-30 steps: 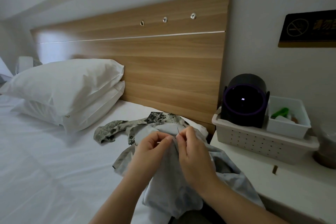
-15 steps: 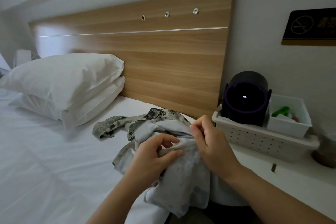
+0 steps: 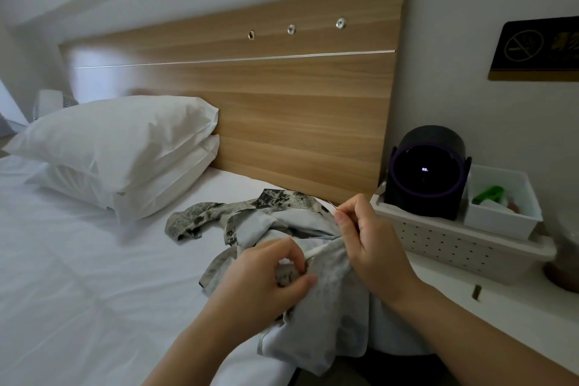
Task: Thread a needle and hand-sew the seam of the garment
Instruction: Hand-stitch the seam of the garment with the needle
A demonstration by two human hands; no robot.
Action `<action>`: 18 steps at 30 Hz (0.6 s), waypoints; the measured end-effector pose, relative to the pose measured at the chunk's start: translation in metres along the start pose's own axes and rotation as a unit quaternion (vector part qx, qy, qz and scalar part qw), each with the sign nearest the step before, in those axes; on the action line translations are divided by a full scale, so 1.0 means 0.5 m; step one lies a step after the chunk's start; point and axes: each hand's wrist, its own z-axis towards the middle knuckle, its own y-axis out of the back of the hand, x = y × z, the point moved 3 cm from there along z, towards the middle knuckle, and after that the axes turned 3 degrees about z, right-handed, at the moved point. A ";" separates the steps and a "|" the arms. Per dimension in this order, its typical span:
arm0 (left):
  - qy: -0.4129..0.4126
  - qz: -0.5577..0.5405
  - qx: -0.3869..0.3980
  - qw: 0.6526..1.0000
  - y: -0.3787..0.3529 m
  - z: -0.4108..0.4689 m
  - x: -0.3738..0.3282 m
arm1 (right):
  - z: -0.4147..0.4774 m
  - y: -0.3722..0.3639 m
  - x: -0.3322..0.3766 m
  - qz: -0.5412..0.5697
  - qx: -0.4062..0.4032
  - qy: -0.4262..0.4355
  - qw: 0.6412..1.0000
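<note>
A grey garment [image 3: 326, 310] with a dark mottled print lies bunched at the bed's near right corner, its pale inner side up. My left hand [image 3: 266, 276] pinches a fold of it near the seam. My right hand [image 3: 366, 238] is raised just above and to the right of the cloth, thumb and forefinger pinching a thin needle [image 3: 332, 205] whose tip points up and left. The thread is too fine to make out.
Two stacked white pillows [image 3: 119, 150] lie on the white bed [image 3: 78, 291] against a wooden headboard [image 3: 282, 110]. On the white nightstand [image 3: 488, 316] to the right stands a perforated white basket [image 3: 454, 247] holding a dark round device [image 3: 426, 172] and a small white bin [image 3: 501, 207].
My right hand has drawn away from my left, up and to the right, taking the needle with it. My left hand has shifted its pinch lower on the cloth.
</note>
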 end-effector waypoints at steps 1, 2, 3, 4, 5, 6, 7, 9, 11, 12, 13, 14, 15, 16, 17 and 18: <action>0.000 0.030 0.006 1.000 0.000 -0.001 0.000 | 0.001 0.001 0.001 0.001 -0.001 0.004 1.000; 0.003 0.055 0.011 0.998 -0.001 -0.001 -0.001 | 0.003 0.001 0.003 0.001 -0.001 0.007 1.000; 0.008 0.074 0.014 0.997 -0.002 -0.002 -0.002 | 0.004 0.002 0.004 -0.001 0.000 0.010 1.000; 0.017 0.091 0.013 0.996 -0.002 -0.002 -0.002 | 0.005 0.002 0.005 -0.004 0.000 0.013 1.000; 0.026 0.109 0.006 0.994 -0.003 -0.003 -0.002 | 0.006 0.002 0.006 -0.006 -0.001 0.016 1.000; 0.033 0.128 -0.002 0.991 -0.002 -0.002 -0.001 | 0.007 0.002 0.007 -0.007 -0.001 0.017 1.000; 0.038 0.144 -0.008 0.989 -0.003 0.000 -0.001 | 0.007 0.003 0.006 -0.006 -0.001 0.016 1.000; 0.049 0.168 -0.014 0.984 -0.004 0.004 0.001 | 0.008 0.002 0.006 -0.006 0.000 0.017 1.000; 0.063 0.192 -0.011 0.979 -0.005 0.008 0.003 | 0.009 0.003 0.006 -0.006 -0.003 0.020 1.000; 0.069 0.203 -0.009 0.977 -0.006 0.008 0.005 | 0.010 0.003 0.006 -0.007 -0.003 0.022 1.000; 0.073 0.211 -0.008 0.975 -0.006 0.007 0.007 | 0.010 0.004 0.007 -0.008 -0.005 0.024 1.000; 0.073 0.216 -0.007 0.974 -0.007 0.007 0.007 | 0.011 0.006 0.008 -0.010 -0.008 0.027 1.000; 0.073 0.219 -0.005 0.973 -0.009 0.006 0.008 | 0.012 0.007 0.009 -0.011 -0.011 0.031 0.999; 0.074 0.221 0.002 0.972 -0.013 0.004 0.008 | 0.012 0.008 0.009 -0.011 -0.014 0.033 0.999; 0.075 0.224 0.009 0.972 -0.018 0.004 0.008 | 0.012 0.008 0.010 -0.010 -0.014 0.034 0.999; 0.075 0.229 0.016 0.970 -0.024 0.003 0.007 | 0.011 0.007 0.010 -0.008 -0.014 0.035 0.999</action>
